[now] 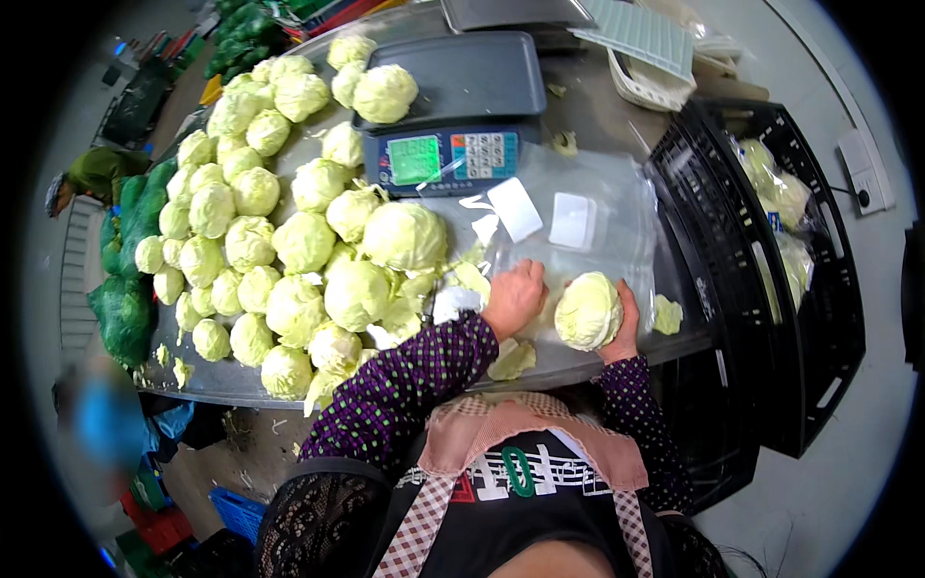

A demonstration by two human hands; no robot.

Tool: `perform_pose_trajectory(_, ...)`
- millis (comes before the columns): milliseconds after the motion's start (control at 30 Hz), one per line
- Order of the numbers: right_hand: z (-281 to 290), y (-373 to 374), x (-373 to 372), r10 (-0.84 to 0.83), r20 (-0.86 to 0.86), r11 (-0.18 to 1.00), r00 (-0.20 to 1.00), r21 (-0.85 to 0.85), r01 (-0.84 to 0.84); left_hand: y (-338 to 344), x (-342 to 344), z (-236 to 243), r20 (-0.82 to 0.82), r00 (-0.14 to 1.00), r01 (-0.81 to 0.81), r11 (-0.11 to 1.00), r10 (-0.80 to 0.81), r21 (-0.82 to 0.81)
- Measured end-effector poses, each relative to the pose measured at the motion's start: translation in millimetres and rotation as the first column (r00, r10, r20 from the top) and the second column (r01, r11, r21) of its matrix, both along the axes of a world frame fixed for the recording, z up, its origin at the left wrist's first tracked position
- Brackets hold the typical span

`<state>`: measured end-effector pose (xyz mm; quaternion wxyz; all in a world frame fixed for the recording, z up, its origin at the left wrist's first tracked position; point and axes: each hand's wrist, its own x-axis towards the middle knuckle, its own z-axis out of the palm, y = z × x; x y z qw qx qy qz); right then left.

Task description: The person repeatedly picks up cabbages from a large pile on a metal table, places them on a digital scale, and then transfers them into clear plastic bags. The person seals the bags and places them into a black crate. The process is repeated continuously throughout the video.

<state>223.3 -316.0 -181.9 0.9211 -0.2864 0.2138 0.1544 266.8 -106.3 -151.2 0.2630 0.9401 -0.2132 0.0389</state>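
Note:
My right hand (626, 326) cups a pale green cabbage (588, 312) from its right side, near the table's front edge. To its left, my left hand (515, 299) is closed, with its fingers pinched at the near edge of a clear plastic bag (609, 239). The bag lies flat with a white label on it, and the cabbage is at its near end. Whether any of the bag's film lies under the cabbage, I cannot tell. A loose cabbage leaf (512, 359) rests just below my left hand.
A large heap of cabbages (249, 241) covers the table's left side. Behind stands a scale (443, 159) with a dark tray and several cabbages on its left edge. Black crates (718, 222) on the right hold bagged cabbages. A white basket (647, 82) sits at the back right.

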Motion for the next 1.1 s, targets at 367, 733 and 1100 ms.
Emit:
perform_pose_trajectory(367, 11.1, 7.9, 4.5, 0.029, -0.005, 1.000, 1.000, 0.010, -0.029, 6.6, -13.3, -22.7, 0.220, 0.967, 0.087, 0.980, -0.126, 0.179)
perform_pose_trajectory(733, 15.3, 12.8, 0.0, 0.080, 0.015, 0.992, 0.997, 0.101, -0.081, 21.4, 2.3, 6.1, 0.284, 0.953, 0.080, 0.993, -0.102, 0.089)
perform_pose_trajectory(1100, 25.3, 13.9, 5.1, 0.112, 0.044, 0.993, 0.993, 0.018, -0.113, 14.1, 3.0, -0.8, 0.151, 0.976, -0.182, 0.968, 0.156, 0.172)
